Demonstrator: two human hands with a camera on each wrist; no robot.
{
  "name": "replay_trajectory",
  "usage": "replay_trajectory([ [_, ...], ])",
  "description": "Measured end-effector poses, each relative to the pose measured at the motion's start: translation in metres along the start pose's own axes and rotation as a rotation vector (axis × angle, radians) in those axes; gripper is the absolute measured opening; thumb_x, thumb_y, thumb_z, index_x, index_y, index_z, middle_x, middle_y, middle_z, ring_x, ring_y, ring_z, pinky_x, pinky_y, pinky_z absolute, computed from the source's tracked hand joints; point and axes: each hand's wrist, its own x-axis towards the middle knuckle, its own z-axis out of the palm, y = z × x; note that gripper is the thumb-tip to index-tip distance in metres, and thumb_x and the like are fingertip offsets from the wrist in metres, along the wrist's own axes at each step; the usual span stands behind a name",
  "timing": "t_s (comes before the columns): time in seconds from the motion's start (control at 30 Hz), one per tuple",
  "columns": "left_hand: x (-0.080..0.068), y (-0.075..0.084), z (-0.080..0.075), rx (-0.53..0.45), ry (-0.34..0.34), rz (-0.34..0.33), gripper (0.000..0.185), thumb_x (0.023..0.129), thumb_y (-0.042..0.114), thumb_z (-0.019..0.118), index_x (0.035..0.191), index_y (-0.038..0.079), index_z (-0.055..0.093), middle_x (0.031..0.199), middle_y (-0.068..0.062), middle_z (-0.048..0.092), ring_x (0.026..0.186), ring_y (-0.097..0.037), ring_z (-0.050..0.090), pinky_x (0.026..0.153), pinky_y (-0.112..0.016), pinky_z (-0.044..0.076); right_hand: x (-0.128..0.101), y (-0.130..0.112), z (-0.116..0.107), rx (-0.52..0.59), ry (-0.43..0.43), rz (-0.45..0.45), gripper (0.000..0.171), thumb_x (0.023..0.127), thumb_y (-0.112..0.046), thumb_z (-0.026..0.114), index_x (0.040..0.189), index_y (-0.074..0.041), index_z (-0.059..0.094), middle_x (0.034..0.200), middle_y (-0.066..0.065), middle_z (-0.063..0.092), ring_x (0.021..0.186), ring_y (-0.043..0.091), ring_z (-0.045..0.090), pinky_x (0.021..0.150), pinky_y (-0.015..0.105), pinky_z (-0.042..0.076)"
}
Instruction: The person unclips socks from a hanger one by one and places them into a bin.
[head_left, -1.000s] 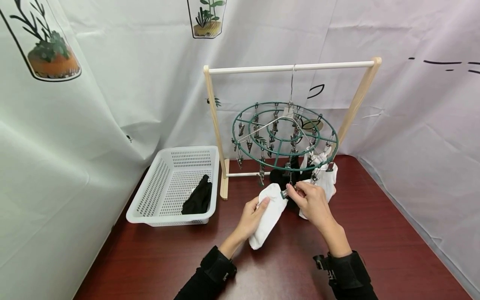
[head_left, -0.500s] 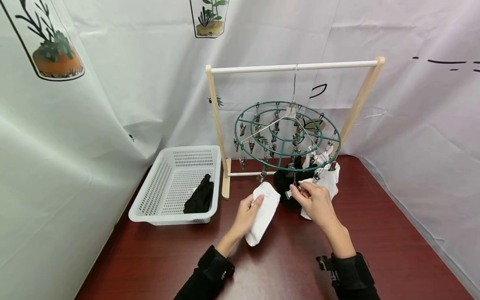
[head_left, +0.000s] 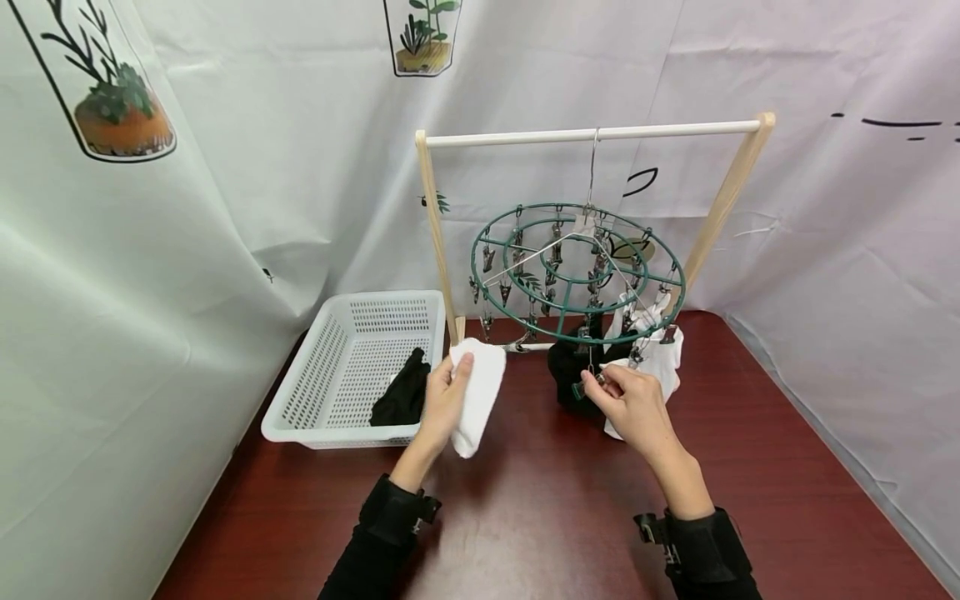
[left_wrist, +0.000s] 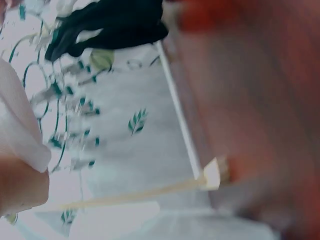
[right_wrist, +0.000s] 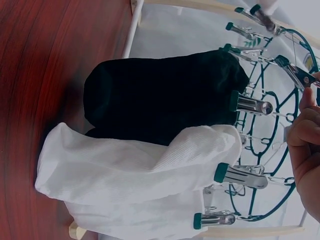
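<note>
Left hand grips white sock, right hand pinches clip — loose grip, sock could drop short of the basket beside it.

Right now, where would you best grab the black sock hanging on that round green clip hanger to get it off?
Probably take the black sock at its hanging lower body, from the front, while the right hand squeezes the clip pinching its top edge. The white sock crowds its right side, so the front looks freest.

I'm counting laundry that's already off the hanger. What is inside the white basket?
One black sock lies inside the white basket, near its right wall. The left hand and the white sock it holds cover the front right corner, so anything there is hidden.
</note>
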Motion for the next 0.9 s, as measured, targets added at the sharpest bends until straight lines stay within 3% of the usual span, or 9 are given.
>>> replay_trajectory([
  [0.1,0.007,0.005,-0.015,0.016,0.062,0.016,0.030,0.097,0.022,0.050,0.105,-0.003,0.063,0.068,-0.003,0.056,0.053,-0.011,0.051,0.046,-0.025,0.044,-0.001,0.000,0.001,0.005,0.004,0.004,0.044,0.077,-0.006,0.069,0.055,-0.016,0.032,0.053,-0.009,0.023,0.047,0.004,0.022,0.046,0.019,0.017],
  [0.33,0.021,0.012,-0.043,0.042,0.106,0.001,0.033,0.098,0.025,0.047,0.112,-0.001,0.060,0.073,-0.008,0.055,0.054,-0.013,0.051,0.044,-0.026,0.045,-0.001,0.001,0.001,0.007,0.000,0.004,0.044,0.078,-0.006,0.069,0.056,-0.017,0.032,0.053,-0.010,0.023,0.047,0.004,0.022,0.045,0.018,0.017],
  [0.47,0.028,0.006,-0.056,0.037,0.160,-0.021,0.033,0.097,0.027,0.049,0.111,-0.001,0.061,0.074,-0.010,0.056,0.055,-0.014,0.052,0.044,-0.026,0.046,-0.001,0.001,0.002,0.008,-0.006,0.005,0.044,0.078,-0.006,0.069,0.056,-0.017,0.032,0.054,-0.011,0.023,0.047,0.004,0.022,0.046,0.018,0.017],
  [0.57,0.035,-0.008,-0.066,0.070,0.212,-0.029,0.036,0.096,0.032,0.049,0.111,0.002,0.061,0.076,-0.009,0.057,0.057,-0.013,0.052,0.047,-0.026,0.046,-0.001,0.001,0.002,0.005,-0.008,0.005,0.044,0.078,-0.005,0.069,0.056,-0.017,0.032,0.054,-0.011,0.022,0.047,0.004,0.023,0.046,0.018,0.017],
  [0.7,0.042,-0.026,-0.075,0.281,0.288,-0.021,0.034,0.098,0.035,0.044,0.109,0.005,0.057,0.081,-0.010,0.054,0.067,-0.019,0.051,0.056,-0.031,0.045,0.000,0.001,0.002,0.005,-0.003,0.005,0.045,0.078,-0.005,0.069,0.056,-0.016,0.031,0.054,-0.010,0.022,0.047,0.005,0.022,0.046,0.019,0.017],
  [0.77,0.043,-0.030,-0.078,0.400,0.300,-0.038,0.033,0.099,0.032,0.040,0.114,0.005,0.053,0.093,-0.016,0.056,0.080,-0.026,0.054,0.067,-0.038,0.046,-0.001,0.001,0.002,0.006,-0.005,0.007,0.045,0.078,-0.005,0.069,0.056,-0.016,0.031,0.054,-0.010,0.022,0.047,0.004,0.022,0.046,0.019,0.017],
  [0.9,0.046,-0.038,-0.083,0.577,0.230,-0.111,0.042,0.100,0.019,0.036,0.134,-0.004,0.031,0.124,-0.030,0.044,0.111,-0.041,0.046,0.091,-0.051,0.037,-0.001,0.002,0.002,0.011,-0.005,0.010,0.045,0.078,-0.005,0.069,0.056,-0.016,0.031,0.053,-0.010,0.022,0.047,0.005,0.022,0.046,0.018,0.017],
])
